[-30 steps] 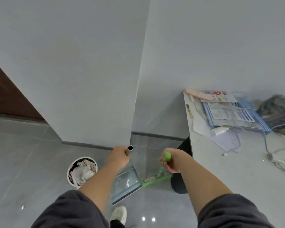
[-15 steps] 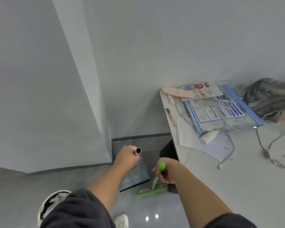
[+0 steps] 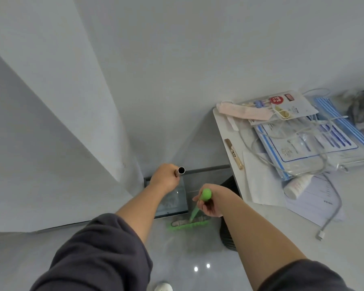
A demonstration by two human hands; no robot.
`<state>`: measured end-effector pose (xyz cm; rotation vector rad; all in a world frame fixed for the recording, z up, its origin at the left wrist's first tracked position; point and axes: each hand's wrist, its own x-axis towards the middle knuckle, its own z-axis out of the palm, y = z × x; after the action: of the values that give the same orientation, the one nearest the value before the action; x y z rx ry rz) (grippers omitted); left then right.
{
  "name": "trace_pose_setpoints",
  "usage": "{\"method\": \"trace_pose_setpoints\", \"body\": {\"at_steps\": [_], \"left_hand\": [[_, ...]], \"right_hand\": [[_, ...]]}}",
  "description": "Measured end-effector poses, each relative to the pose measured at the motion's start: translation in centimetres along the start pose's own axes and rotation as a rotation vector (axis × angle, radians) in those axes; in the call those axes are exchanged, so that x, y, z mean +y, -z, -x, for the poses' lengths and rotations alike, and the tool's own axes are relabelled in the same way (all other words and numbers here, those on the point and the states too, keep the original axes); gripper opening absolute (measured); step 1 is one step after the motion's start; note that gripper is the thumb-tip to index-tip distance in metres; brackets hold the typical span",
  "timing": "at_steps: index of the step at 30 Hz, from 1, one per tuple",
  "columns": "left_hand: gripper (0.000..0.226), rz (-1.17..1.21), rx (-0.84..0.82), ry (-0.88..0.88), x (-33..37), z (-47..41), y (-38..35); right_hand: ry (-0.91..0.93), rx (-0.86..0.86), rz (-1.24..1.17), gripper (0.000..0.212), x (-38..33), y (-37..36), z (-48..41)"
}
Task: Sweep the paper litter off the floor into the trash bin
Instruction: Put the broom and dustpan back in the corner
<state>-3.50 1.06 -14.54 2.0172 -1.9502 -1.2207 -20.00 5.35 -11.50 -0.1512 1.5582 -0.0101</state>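
The dustpan [image 3: 172,201] sits on the floor in the wall corner, below the left hand [image 3: 165,178], whose fingers wrap its metal handle [image 3: 180,171]. Just right of the dustpan, the right hand [image 3: 211,201] grips the green broom [image 3: 194,213]; its bristles rest beside the table [image 3: 225,131] edge.

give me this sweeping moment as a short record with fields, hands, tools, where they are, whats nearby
left hand: gripping the metal handle of the dustpan
right hand: gripping the green broom
broom head: on the floor, just in front of the dustpan
dustpan place: wall corner, by the baseboard
table: right, with papers and cable
trash bin: not in view
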Motion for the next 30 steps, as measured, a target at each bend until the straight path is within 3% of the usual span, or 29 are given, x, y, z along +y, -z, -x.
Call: {"method": "trace_pose_setpoints", "body": {"at_steps": [12,19,30], "left_hand": [[0.026,0.046,0.042,0.009,-0.5,-6.9,1.6],[0.026,0.089,0.034,0.08,-2.8,-7.5,0.2],[0.033,0.59,0.22,0.401,-4.6,-9.7,1.3]], "right_hand": [[0.091,-0.049,-0.065,0.025,-9.6,0.2,-3.6],[0.135,-0.057,-0.138,0.033,-11.0,0.3,-4.7],[0.326,0.083,-0.22,0.025,-13.8,-2.1,-5.4]]}}
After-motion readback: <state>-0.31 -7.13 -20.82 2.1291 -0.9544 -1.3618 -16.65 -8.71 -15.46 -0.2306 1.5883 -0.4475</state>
